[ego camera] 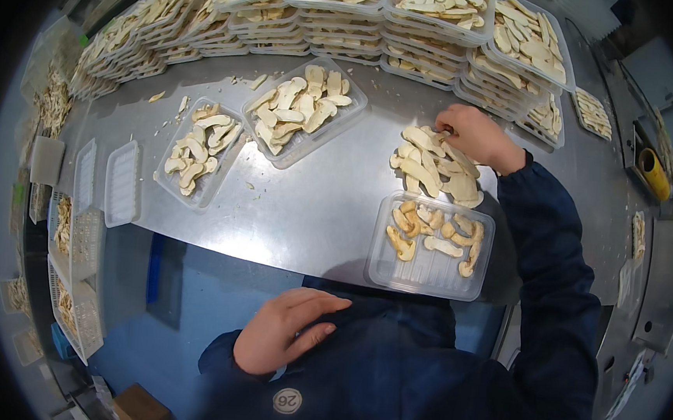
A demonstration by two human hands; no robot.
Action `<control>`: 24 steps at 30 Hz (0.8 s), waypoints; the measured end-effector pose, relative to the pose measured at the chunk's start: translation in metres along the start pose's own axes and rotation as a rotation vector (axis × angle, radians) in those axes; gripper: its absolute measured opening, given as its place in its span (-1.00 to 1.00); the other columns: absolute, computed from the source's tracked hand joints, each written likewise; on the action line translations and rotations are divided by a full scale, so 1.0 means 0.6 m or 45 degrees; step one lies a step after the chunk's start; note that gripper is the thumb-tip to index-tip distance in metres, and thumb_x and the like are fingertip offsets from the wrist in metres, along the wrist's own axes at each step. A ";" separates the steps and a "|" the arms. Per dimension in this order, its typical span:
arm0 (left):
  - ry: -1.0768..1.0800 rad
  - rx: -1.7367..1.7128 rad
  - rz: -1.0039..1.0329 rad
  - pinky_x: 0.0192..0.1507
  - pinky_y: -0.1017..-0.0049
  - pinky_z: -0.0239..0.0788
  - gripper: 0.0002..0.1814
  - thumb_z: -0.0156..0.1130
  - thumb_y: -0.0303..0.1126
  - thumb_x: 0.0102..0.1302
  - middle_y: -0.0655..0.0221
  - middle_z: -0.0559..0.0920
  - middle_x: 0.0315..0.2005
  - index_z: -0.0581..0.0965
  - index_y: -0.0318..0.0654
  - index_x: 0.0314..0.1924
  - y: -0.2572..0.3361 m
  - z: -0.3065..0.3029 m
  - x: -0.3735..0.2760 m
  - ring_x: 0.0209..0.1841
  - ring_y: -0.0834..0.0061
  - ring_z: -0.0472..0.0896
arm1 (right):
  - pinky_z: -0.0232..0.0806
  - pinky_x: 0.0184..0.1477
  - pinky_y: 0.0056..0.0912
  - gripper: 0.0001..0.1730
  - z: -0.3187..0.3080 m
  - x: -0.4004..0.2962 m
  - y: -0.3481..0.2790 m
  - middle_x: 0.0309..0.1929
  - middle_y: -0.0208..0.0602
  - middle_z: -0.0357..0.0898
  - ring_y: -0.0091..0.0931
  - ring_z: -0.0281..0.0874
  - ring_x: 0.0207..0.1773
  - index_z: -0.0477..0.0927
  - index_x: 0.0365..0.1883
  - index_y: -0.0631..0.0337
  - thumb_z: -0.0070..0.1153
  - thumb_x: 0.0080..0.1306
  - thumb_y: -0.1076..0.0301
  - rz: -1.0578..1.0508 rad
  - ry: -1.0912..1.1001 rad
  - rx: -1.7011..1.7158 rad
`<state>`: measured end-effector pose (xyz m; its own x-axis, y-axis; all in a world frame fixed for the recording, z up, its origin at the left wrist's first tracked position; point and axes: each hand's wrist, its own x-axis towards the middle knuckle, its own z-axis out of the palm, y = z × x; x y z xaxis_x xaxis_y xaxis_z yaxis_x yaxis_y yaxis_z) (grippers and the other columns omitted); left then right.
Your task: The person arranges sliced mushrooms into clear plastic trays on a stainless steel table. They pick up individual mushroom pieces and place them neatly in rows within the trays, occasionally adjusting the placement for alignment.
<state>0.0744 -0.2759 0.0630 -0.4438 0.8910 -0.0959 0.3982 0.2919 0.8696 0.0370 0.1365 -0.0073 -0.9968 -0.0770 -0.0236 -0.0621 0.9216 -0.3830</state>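
My right hand (pixel 475 135) reaches to the top edge of a loose pile of pale mushroom slices (pixel 428 161) on the steel table; its curled fingertips touch the slices, and whether they pinch one is hidden. Just below the pile, near the table edge, a clear plastic tray (pixel 385 272) holds several smaller, yellower mushroom slices (pixel 443 247). My left hand (pixel 293 330) hangs in front of my body, off the table, fingers apart and empty. Two more clear trays of pale slices, one larger (pixel 336 137) and one smaller (pixel 212 184), lie to the left.
Stacked plastic trays (pixel 431 32) full of mushroom slices line the back of the steel table (pixel 290 207). Empty white trays (pixel 122 183) lie at its left end, above white perforated baskets (pixel 85 245) holding slices. Crumbs are scattered near the middle. A small filled tray (pixel 592 114) lies at the right.
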 end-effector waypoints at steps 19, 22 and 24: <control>1.435 1.007 1.088 0.51 -0.12 -0.46 -0.06 0.09 0.17 0.40 0.31 -0.65 0.50 -0.38 0.72 0.47 0.077 0.049 0.051 0.58 0.16 -0.54 | 0.36 -0.22 -0.21 -0.82 0.026 -0.327 -0.014 -0.25 -0.10 0.47 -0.14 0.51 -0.26 0.50 -0.16 0.26 0.09 0.26 0.56 0.683 0.641 -0.136; 1.413 1.090 1.098 0.51 -0.14 -0.47 0.03 0.11 0.23 0.36 0.17 -0.66 0.49 -0.45 0.62 0.48 0.093 0.040 0.052 0.57 0.06 -0.57 | 0.38 -0.20 -0.21 -0.77 0.041 -0.339 -0.038 -0.22 -0.13 0.48 -0.16 0.52 -0.24 0.51 -0.13 0.24 0.15 0.22 0.53 0.798 0.618 -0.050; 1.493 1.087 1.086 0.50 -0.15 -0.47 0.04 0.12 0.22 0.35 0.13 -0.65 0.49 -0.45 0.59 0.49 0.101 0.042 0.062 0.56 0.03 -0.57 | 0.40 -0.19 -0.21 -0.72 0.042 -0.340 -0.054 -0.21 -0.14 0.49 -0.17 0.54 -0.22 0.53 -0.10 0.23 0.20 0.20 0.49 0.843 0.612 0.022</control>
<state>0.1024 -0.2165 0.1000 -0.0468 0.2756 0.9601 0.9397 0.3381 -0.0513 0.2434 0.1125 -0.0131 -0.7401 0.6562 0.1469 0.5439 0.7126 -0.4430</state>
